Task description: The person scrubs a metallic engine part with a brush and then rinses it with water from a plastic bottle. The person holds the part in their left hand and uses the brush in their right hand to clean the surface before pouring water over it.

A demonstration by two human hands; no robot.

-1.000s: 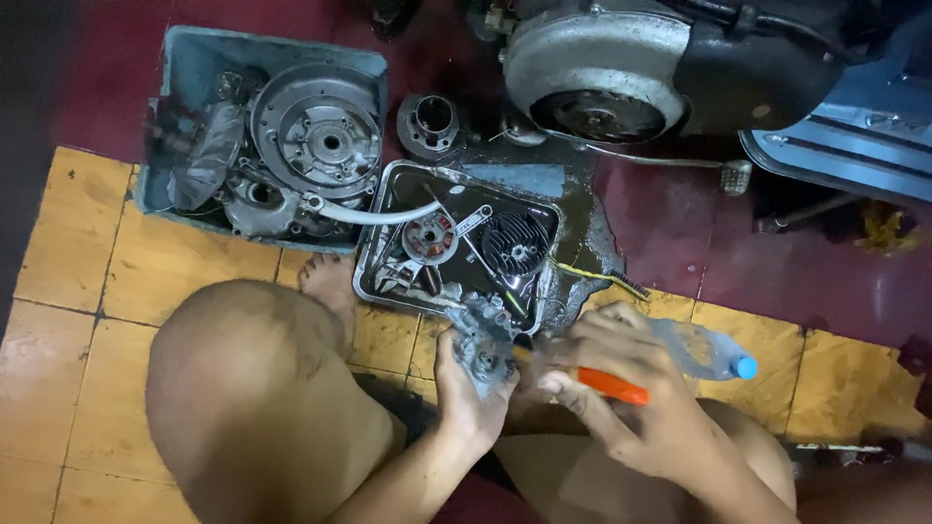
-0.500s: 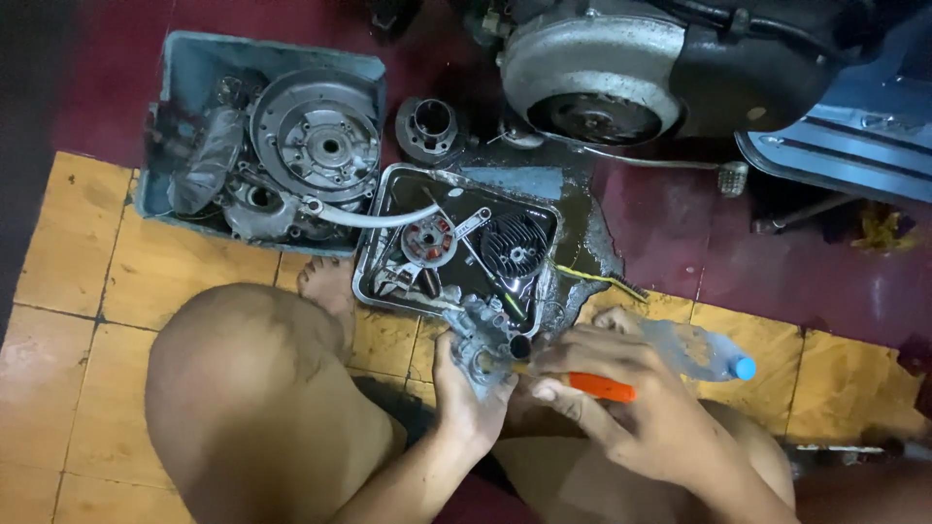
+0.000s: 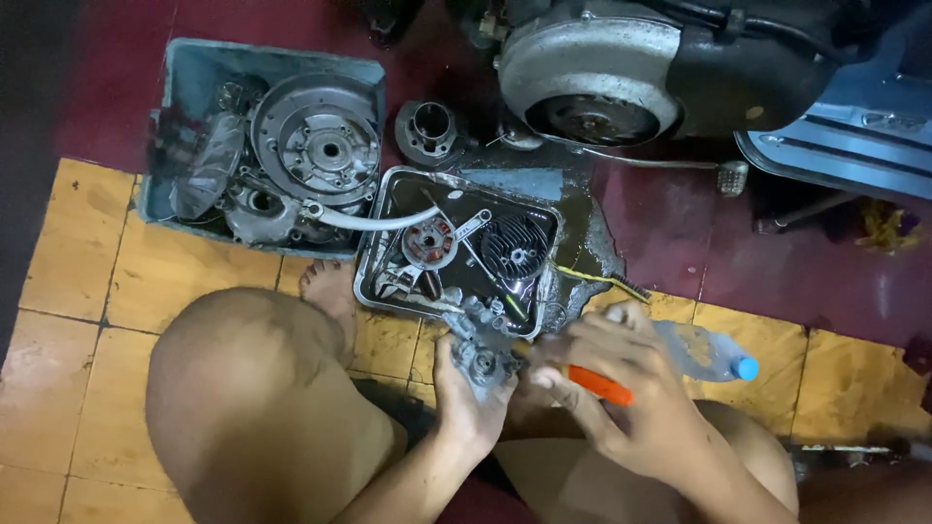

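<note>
My left hand (image 3: 464,398) grips a small grey metal engine part (image 3: 482,351), like a carburettor, just in front of a dark metal tray (image 3: 374,247). My right hand (image 3: 621,383) is closed on an orange-handled screwdriver (image 3: 600,385), its tip pointing left at the part. The tray holds oily liquid, a finned cylinder head (image 3: 515,246), a round coil plate (image 3: 428,242) and small tools. My bare knee (image 3: 252,388) fills the lower left.
A grey plastic bin (image 3: 175,116) with a large flywheel (image 3: 318,147) and engine covers stands at the back left. A scooter engine (image 3: 602,78) sits at the top. A clear bottle with a blue cap (image 3: 714,354) lies behind my right hand. Oily spill spreads right of the tray.
My right hand with the screwdriver has shifted slightly left toward the metal part. The left hand holds the part in much the same place.
</note>
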